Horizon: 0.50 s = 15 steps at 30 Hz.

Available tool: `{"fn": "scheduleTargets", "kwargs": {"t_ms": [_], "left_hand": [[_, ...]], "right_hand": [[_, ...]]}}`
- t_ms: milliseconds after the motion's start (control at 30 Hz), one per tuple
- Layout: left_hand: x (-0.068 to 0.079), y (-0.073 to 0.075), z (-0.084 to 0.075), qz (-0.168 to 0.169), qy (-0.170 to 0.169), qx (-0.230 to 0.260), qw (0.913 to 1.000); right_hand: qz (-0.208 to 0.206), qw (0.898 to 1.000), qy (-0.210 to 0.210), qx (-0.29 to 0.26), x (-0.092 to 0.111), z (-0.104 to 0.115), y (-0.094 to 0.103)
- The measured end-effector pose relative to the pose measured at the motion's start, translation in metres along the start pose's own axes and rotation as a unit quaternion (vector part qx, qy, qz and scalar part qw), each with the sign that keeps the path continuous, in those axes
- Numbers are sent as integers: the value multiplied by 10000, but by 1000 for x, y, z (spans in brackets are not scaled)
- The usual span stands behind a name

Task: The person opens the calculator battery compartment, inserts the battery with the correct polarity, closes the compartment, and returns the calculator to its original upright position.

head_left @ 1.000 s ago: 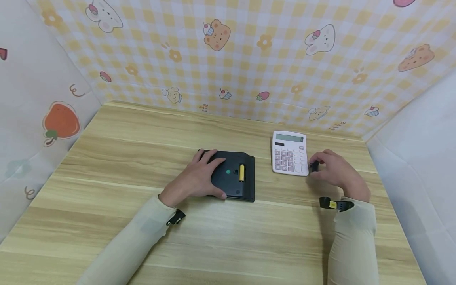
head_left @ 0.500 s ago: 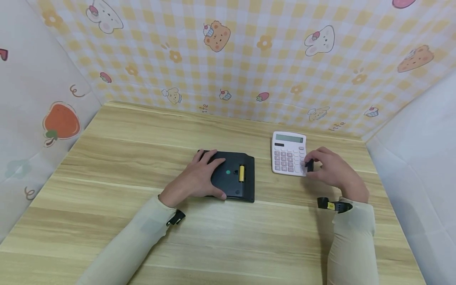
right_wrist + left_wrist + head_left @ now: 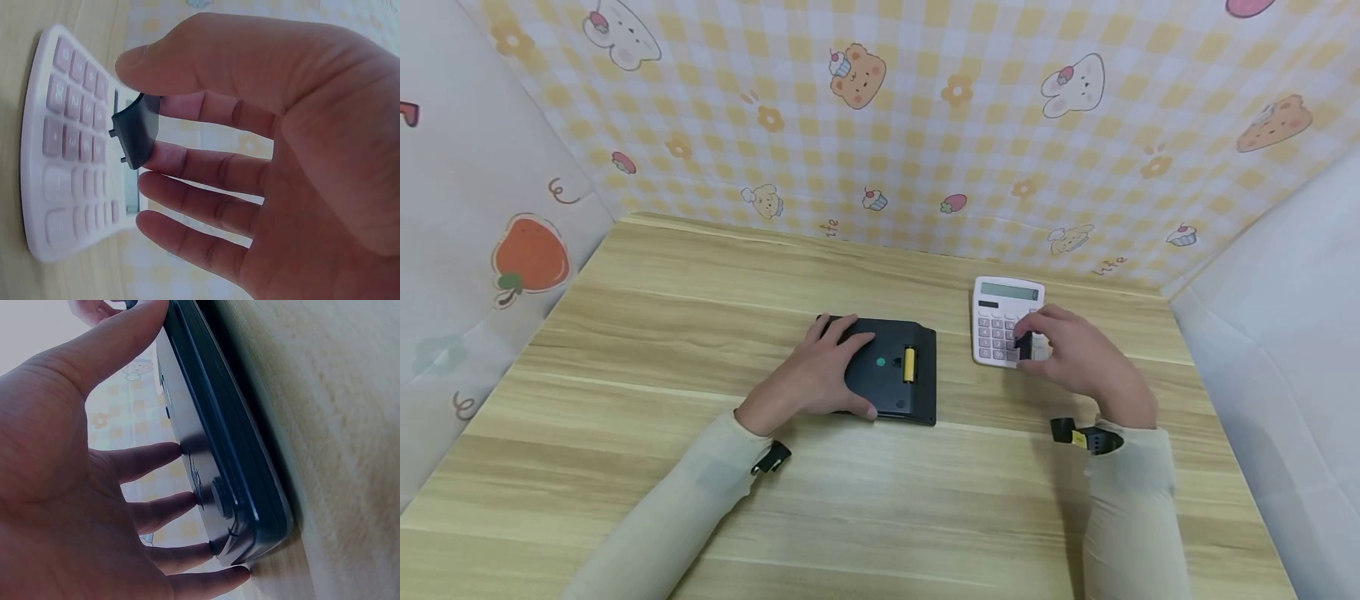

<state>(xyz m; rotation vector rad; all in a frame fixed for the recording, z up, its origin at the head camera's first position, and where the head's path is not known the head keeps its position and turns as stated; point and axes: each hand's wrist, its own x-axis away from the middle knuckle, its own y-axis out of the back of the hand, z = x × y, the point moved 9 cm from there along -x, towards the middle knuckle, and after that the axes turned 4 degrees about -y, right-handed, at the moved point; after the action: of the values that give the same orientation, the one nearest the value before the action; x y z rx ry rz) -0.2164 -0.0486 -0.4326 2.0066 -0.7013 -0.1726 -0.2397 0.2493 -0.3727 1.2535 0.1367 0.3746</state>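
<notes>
A black, calculator-like device (image 3: 887, 383) lies back up on the table, with its battery slot uncovered. One yellow battery (image 3: 909, 365) sits in that slot. My left hand (image 3: 812, 371) rests spread over the device's left part; in the left wrist view the thumb lies along one edge and the nearly straight fingertips touch its back. Between thumb and fingertips, my right hand (image 3: 1078, 358) pinches a small black battery cover (image 3: 137, 131) with two little tabs. It is held over the lower keys of a pale pink calculator (image 3: 996, 304), whose lower right part is hidden by that hand.
The wood-grain table (image 3: 850, 517) runs back to a yellow checked cloth wall (image 3: 902, 150). White cloth walls stand left and right. The pink calculator lies right of the black device, with a strip of table between them.
My right hand has moved left with the battery cover, from beside the pink calculator's right edge to over its keys. The left hand and black device have stayed put.
</notes>
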Motion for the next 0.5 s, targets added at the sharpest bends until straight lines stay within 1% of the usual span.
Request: {"fn": "scheduleTargets", "kwargs": {"t_ms": [300,500], "left_hand": [[0,0,0,13,-7,-26,10000],[0,0,0,7,-4,-12,10000]], "right_hand": [[-68,9993,307,191,-4,20,-5],[-124,9988,417,216,-6,30,-9]]}}
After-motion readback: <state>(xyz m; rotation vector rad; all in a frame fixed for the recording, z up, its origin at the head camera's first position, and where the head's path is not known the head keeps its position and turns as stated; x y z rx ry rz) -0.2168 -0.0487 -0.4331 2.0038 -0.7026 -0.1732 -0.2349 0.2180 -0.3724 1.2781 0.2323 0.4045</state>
